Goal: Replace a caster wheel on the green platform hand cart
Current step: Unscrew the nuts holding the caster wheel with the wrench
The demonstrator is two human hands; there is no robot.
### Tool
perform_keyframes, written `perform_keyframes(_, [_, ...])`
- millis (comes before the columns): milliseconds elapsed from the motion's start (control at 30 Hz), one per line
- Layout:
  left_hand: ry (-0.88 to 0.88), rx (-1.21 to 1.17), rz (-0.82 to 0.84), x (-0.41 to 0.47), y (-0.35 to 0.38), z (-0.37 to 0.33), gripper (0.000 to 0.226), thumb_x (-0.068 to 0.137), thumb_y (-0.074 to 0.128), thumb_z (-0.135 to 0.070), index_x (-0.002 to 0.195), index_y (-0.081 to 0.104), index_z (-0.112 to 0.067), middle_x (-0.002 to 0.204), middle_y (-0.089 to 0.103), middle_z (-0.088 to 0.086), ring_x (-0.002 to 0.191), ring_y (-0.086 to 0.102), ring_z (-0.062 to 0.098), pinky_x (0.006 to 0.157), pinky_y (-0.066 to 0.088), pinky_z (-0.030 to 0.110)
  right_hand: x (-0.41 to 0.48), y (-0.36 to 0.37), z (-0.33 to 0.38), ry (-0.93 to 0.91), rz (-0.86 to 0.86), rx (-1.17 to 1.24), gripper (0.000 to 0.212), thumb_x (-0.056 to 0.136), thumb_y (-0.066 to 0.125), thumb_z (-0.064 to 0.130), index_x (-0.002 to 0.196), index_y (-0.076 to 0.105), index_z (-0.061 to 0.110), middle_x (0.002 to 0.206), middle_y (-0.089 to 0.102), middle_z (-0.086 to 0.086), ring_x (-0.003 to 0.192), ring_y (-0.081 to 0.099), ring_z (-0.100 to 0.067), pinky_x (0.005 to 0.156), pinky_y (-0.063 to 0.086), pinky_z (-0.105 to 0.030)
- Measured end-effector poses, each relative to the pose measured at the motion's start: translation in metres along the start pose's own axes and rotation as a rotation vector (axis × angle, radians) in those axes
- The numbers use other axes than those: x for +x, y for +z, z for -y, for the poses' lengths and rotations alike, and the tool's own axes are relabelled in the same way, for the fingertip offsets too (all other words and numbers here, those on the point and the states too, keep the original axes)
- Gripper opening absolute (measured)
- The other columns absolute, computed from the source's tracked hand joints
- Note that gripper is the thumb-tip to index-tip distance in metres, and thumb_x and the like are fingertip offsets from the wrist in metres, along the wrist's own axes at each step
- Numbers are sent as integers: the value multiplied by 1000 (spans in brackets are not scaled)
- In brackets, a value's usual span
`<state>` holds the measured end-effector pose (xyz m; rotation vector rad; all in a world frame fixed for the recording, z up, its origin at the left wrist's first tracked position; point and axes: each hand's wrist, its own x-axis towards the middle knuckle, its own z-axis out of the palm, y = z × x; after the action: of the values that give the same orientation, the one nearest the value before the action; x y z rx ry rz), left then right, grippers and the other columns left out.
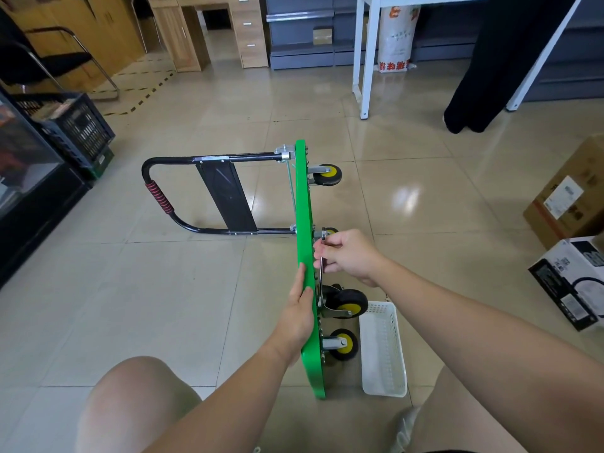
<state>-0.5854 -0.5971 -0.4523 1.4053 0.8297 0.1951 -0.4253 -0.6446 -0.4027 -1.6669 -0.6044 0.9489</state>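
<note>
Underfoot, floor (196, 289): glossy beige tiles ran across the room, with the cart near the middle of them.
Green cart deck (305, 207): stood on one long edge, its underside facing right and its top face facing left.
Handle (157, 197): a black tube loop with a red ribbed grip, hinged at the deck's far end and lying flat on the tiles to the left.
Cardboard box (568, 194): sat on the tiles at the right, with a black-and-white carton (572, 282) just in front of it.
White basket (382, 351): a perforated plastic tray on the floor just right of the near wheels; nothing could be made out inside it.
Left hand (299, 308): gripped the deck's upper edge, thumb stretched along the left face, fingers out of sight over the far side.
Right hand (346, 256): fingers curled, pinching the wrench beside the deck's underside.
Wheels: four black ones with yellow hubs stuck out to the right: the far wheel (328, 174), one mostly hidden behind the right hand (330, 231), a swivel caster (348, 304) below that hand, and the nearest wheel (343, 344).
Wrench (321, 279): slim and silvery, running along the underside, its upper end at the mount of the hidden wheel.
</note>
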Motion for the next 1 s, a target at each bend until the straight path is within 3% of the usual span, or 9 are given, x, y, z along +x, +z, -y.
perform_keyframes(200, [13, 27, -20, 0, 0, 1, 51, 111, 27, -33, 150, 21, -65, 163, 33, -11, 148, 36, 17, 124, 29, 44, 6, 3, -1, 19, 5, 5, 6, 96, 66, 20, 95, 70, 16, 100, 73, -7, 84, 75, -16, 79, 60, -30])
perform_keyframes(400, [31, 43, -20, -1, 1, 1, 50, 112, 26, -32, 153, 21, -60, 164, 32, -10, 149, 33, 16, 125, 27, 44, 12, 2, 4, 96, 27, 1, 21, 96, 64, 14, 112, 67, 0, 103, 72, -13, 81, 74, -16, 66, 59, -22])
perform_keyframes(533, [40, 39, -33, -1, 2, 0, 50, 112, 27, -32, 154, 22, -59, 164, 33, -9, 149, 34, 16, 125, 27, 43, 16, 2, 2, 118, 28, 9, 10, 94, 67, 15, 101, 69, 9, 99, 73, -8, 80, 75, -14, 70, 60, -24])
perform_keyframes(733, [66, 58, -59, -1, 4, 3, 50, 112, 28, -31, 155, 25, -56, 161, 36, -13, 147, 35, 12, 126, 26, 40, 25, 5, 0, 151, 4, -18, 23, 93, 69, 12, 112, 70, -1, 97, 74, -9, 82, 75, -17, 87, 60, -38])
perform_keyframes(867, [77, 68, -75, -2, 3, 3, 50, 112, 29, -29, 156, 26, -52, 158, 39, -14, 146, 36, 10, 125, 27, 38, 22, 7, -3, 137, -7, 13, 12, 94, 68, 11, 104, 70, 4, 99, 73, -10, 78, 75, -16, 77, 61, -30])
perform_keyframes(1000, [104, 109, -68, 1, 3, 4, 50, 112, 27, -29, 158, 25, -49, 155, 38, -18, 145, 34, 5, 126, 23, 33, 15, 8, 2, 126, -24, 4, 5, 94, 66, 8, 94, 69, 12, 101, 72, -9, 86, 74, -20, 77, 62, -33])
